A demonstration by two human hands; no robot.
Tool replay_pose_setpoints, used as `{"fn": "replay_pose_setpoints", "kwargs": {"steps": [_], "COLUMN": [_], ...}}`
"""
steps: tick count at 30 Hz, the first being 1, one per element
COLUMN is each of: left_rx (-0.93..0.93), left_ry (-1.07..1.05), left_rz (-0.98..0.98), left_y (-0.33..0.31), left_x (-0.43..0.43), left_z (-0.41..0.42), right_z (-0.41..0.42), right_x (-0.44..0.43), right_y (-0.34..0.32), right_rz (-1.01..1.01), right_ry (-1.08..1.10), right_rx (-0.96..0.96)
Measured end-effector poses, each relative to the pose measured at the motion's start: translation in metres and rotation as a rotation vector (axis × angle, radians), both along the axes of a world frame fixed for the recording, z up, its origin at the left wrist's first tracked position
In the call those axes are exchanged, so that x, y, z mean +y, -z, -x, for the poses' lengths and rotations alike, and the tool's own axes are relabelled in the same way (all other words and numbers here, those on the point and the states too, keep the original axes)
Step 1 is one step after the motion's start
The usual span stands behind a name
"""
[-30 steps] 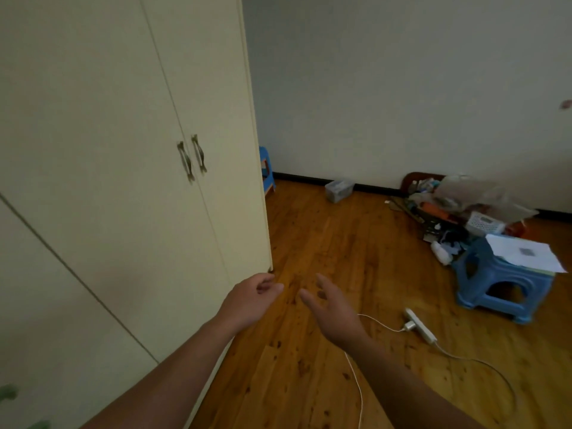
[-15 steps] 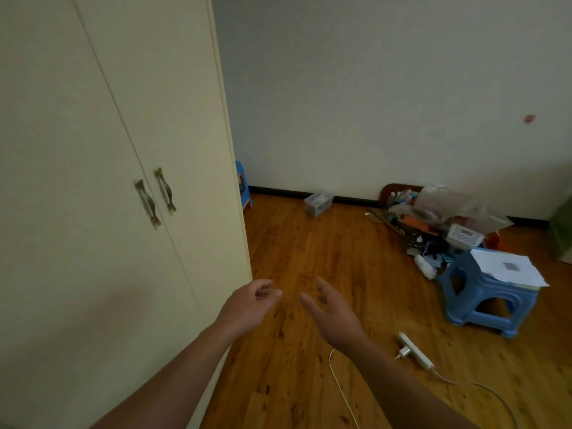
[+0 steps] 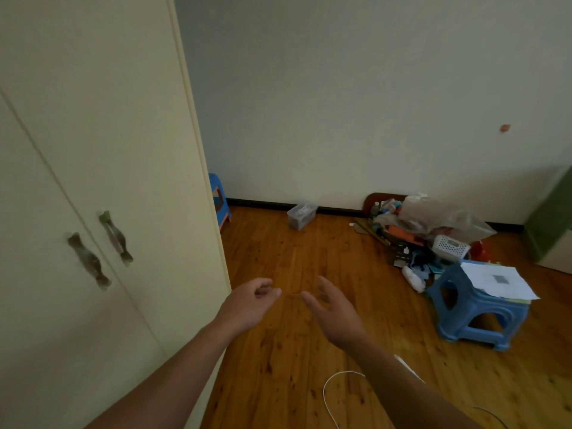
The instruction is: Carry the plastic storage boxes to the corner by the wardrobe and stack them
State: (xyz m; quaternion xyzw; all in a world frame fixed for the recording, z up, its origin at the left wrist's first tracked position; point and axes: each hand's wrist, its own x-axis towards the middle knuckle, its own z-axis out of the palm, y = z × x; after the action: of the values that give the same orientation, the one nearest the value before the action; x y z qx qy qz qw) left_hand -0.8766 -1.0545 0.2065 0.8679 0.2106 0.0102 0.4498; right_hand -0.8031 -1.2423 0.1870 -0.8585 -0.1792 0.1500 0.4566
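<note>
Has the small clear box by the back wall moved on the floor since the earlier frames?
No. The small clear box sits against the dark baseboard, between the wardrobe and the clutter pile, as before; only the camera turned.

Head camera looks forward and down past wardrobe toward floor.

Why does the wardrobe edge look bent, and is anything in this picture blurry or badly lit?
Head view: the wide-angle lens bows the wardrobe edge, which leans and curves toward the top. Head view: the light is dim and even, with no glare and only soft shadows under the blue stool. Head view: the door handles look smeared, and both the left hand and the right hand are slightly soft.
</note>
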Motion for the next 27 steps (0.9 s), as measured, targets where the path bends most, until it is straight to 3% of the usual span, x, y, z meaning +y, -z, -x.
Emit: {"fn": "replay_pose_setpoints", "kwargs": {"steps": [16, 27], "left_rx": [0.044, 0.052], "left_ry": [0.021, 0.035], "left_rz": [0.033, 0.026], "left_y": [-0.010, -0.008], "left_x": [-0.016, 0.000], "left_z": [-0.257, -0.391], "right_z": [-0.260, -0.385], "right_x": [-0.006, 0.005], "right_y": [0.006, 0.006], "right_rz": [0.006, -0.029], "right_ry": [0.023, 0.062], "right_rx": [0.007, 0.038]}}
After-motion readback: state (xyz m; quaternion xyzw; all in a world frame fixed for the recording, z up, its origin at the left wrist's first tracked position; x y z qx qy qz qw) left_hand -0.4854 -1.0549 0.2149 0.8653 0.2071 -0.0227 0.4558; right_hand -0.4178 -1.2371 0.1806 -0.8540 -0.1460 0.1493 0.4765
